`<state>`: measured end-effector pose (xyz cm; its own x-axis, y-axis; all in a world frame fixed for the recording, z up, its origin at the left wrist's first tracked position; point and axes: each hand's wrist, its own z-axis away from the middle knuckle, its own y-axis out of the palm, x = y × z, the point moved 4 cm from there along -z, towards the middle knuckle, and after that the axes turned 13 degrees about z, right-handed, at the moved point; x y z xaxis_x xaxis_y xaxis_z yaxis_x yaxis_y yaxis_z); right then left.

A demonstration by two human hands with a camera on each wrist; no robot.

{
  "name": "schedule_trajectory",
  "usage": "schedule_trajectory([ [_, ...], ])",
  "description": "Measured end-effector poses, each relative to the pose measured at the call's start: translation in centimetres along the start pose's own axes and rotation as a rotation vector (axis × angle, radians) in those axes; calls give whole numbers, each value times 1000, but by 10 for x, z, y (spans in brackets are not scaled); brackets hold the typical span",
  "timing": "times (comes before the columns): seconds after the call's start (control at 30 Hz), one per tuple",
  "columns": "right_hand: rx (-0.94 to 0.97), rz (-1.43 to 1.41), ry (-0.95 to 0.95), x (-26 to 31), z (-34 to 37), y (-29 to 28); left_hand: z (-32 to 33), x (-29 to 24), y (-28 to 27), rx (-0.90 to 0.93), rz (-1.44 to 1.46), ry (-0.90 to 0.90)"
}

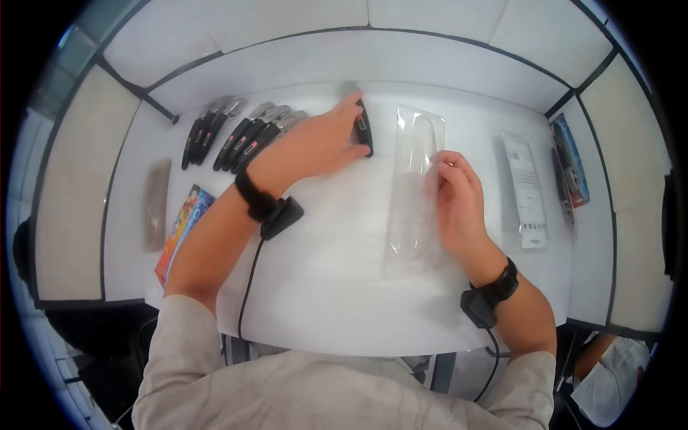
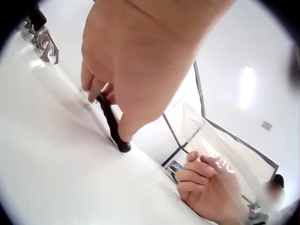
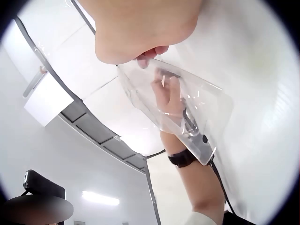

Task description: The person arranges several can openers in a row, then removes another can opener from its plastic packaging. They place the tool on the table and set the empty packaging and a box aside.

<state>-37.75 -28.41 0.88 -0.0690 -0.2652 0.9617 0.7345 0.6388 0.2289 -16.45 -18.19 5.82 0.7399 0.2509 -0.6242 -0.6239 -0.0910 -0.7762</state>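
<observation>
My left hand (image 1: 308, 147) reaches to the back middle of the white table and grips a tool by its slim black handle (image 1: 364, 132). In the left wrist view the thumb lies on one side of that handle (image 2: 110, 119) and fingers on the other. The tool's far end is blurred and partly behind the fingers. My right hand (image 1: 461, 204) pinches the right edge of a long clear plastic blister shell (image 1: 412, 208), which is see-through along its length. From the right wrist, the shell (image 3: 206, 101) hangs below the fingertips, with the left hand showing through it.
Several similar black-handled tools with metal heads (image 1: 247, 140) lie in a row at the back left. Near them are a colourful printed card stack (image 1: 188, 222) and clear plastic shells (image 1: 156, 204). A white-backed package (image 1: 527, 190) and a blue-red package (image 1: 571, 165) stand right. Low walls surround the table.
</observation>
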Motion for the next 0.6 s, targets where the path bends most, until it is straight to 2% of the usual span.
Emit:
schedule_trajectory([
  [0.13, 5, -9, 1, 0, 0, -1, -18, 15, -1, -23, 21, 128],
  [0.17, 11, -11, -3, -1, 0, -1, -23, 16, -1, -21, 44, 81],
  [0.3, 7, 9, 8, 1, 1, 1, -19, 7, 2, -121, -5, 131],
  [0.4, -10, -12, 4, -3, -1, -2, 5, -9, -3, -308, -294, 430],
  [0.43, -4, -14, -1, -3, -1, 0, 16, -11, -10, -414, -294, 447],
  [0.6, 35, 3, -17, -2, -2, -1, 76, 44, -67, -351, -407, -139],
])
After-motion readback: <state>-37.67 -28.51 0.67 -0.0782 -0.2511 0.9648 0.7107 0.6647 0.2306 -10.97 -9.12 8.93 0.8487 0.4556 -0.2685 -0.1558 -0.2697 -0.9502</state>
